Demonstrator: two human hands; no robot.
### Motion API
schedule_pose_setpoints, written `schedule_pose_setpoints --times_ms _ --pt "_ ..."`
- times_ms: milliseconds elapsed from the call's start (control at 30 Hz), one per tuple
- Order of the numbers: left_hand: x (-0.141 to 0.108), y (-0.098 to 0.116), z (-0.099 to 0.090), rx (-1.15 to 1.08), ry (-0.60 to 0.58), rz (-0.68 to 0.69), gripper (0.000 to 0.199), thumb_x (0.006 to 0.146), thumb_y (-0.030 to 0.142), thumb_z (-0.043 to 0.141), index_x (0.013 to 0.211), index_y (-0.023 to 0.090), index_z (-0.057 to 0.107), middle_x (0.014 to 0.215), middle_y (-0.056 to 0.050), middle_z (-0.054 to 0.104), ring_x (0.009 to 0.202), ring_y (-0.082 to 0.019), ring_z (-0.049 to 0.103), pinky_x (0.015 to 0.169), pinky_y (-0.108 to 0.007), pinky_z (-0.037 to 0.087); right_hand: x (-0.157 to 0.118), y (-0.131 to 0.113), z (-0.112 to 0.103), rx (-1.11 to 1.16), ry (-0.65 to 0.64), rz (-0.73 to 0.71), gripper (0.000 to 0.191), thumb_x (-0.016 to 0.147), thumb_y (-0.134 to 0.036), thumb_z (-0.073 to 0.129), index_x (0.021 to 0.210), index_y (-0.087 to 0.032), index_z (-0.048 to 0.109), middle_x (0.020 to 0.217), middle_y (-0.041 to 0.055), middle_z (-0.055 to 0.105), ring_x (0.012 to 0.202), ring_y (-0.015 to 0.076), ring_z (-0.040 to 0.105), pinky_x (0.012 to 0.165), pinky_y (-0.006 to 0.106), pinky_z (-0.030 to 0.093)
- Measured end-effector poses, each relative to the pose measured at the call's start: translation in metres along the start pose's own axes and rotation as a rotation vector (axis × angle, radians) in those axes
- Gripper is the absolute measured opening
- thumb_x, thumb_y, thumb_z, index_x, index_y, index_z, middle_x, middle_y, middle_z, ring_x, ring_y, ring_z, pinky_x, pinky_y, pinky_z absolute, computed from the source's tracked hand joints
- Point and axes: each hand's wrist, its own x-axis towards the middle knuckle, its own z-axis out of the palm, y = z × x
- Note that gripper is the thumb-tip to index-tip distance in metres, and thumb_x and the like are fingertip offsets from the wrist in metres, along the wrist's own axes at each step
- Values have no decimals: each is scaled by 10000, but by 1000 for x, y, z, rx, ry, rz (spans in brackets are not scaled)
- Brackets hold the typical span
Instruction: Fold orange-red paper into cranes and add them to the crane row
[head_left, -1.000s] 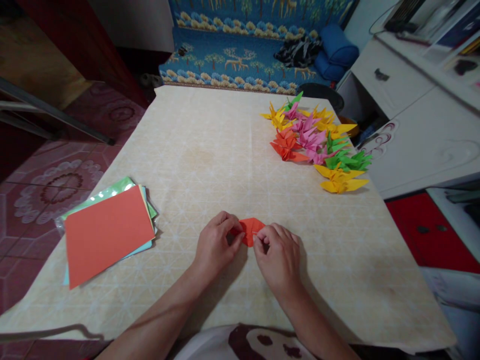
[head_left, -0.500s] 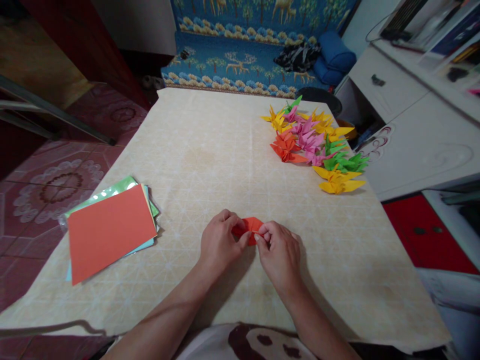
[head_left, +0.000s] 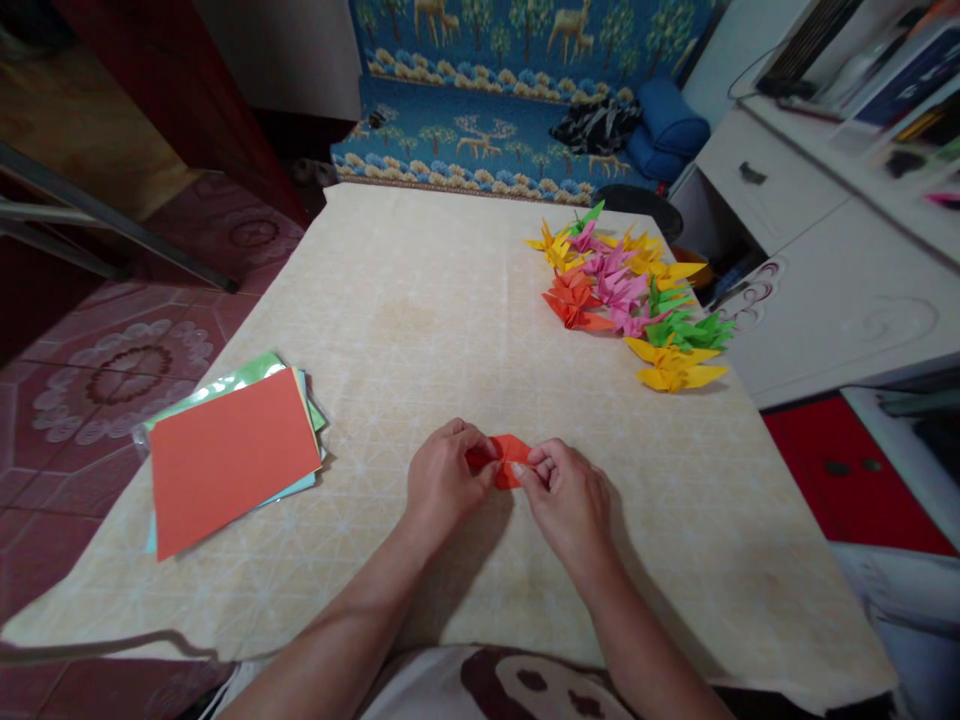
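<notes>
A small folded piece of red-orange origami paper (head_left: 509,450) is at the near middle of the table, between my two hands. My left hand (head_left: 450,475) pinches its left side, thumb toward the centre. On the right side, my right hand (head_left: 566,490) grips the paper between thumb and curled fingers. Both hands rest low over the tablecloth, and the fingers cover the paper's left and right edges. I cannot make out the exact folds.
A stack of coloured paper sheets (head_left: 236,460), red-orange on top, lies at the left. Folded paper cranes (head_left: 615,285) in yellow, pink, green and orange cluster at the far right of the cloth-covered table (head_left: 435,250). A white cabinet (head_left: 840,260) stands beyond the right edge.
My right thumb and fingers have shifted slightly right along the paper, exposing more of its middle. My left hand keeps its hold. The whole view has shifted a little.
</notes>
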Motion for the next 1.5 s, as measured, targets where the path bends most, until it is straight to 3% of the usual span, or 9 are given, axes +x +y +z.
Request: schedule_pose_setpoints --times_ms 133,300,533,667,767,867,1033,1300,1500 --pt "0 1 0 15 4 -6 58 688 172 677 732 207 663 785 -34 629 707 -184 598 610 -294 436 5 -6 1 -130 10 6 210 717 -355 703 810 -228 565 653 -21 622 578 160 556 563 269 321" --pt "0 1 -2 1 0 -21 51 691 176 679 729 204 661 781 -32 632 712 -183 589 624 -299 430 3 -2 2 -92 -2 13 112 746 -229 653 795 -231 552 622 -42 597 566 148 552 554 261 328" --pt "-3 -6 1 -51 14 47 82 702 171 689 775 203 671 800 -32 645 728 -179 592 652 -301 444 16 5 -3 -7 35 -144 255 745 -93 566 965 -220 587 1036 45 618 799 158 605 660 267 434" --pt "-5 -12 4 -101 56 96 102 719 191 699 818 203 680 822 -34 650 772 -178 600 704 -311 473 33 -3 -9 -47 -117 -131 229 732 -142 643 944 -221 616 848 11 661 720 154 607 599 251 402" --pt "-6 -15 4 -187 107 164 101 729 176 697 825 207 691 862 -47 659 863 -196 608 793 -351 489 41 -9 -15 -35 -249 -72 117 674 -148 679 754 -223 638 640 -29 630 561 125 552 495 228 326" --pt "-6 -18 1 -310 257 187 156 771 161 657 913 213 694 1028 -76 639 1018 -214 590 898 -386 477 42 -9 -16 145 -326 -4 77 667 -167 637 603 -198 609 538 -32 583 483 104 502 445 212 294" --pt "-8 -21 -1 -481 453 28 189 864 257 570 1039 211 626 1123 -85 586 1055 -195 582 868 -341 501 29 -3 -11 745 -343 289 135 686 -282 622 639 -192 532 452 -67 488 368 76 412 377 191 285" --pt "-6 -11 2 -766 122 -102 412 833 386 608 1174 171 524 900 -61 676 802 -163 656 705 -271 509 -7 -12 4 1257 -322 453 270 684 -392 697 692 -192 514 595 -35 554 515 98 517 543 237 476" --pt "4 -8 -2 -856 -100 -173 461 702 359 734 1070 154 547 653 20 603 546 -102 572 518 -204 426 -21 -6 1 1007 -373 355 279 777 -430 620 676 -198 502 559 -38 516 468 96 470 472 223 422"
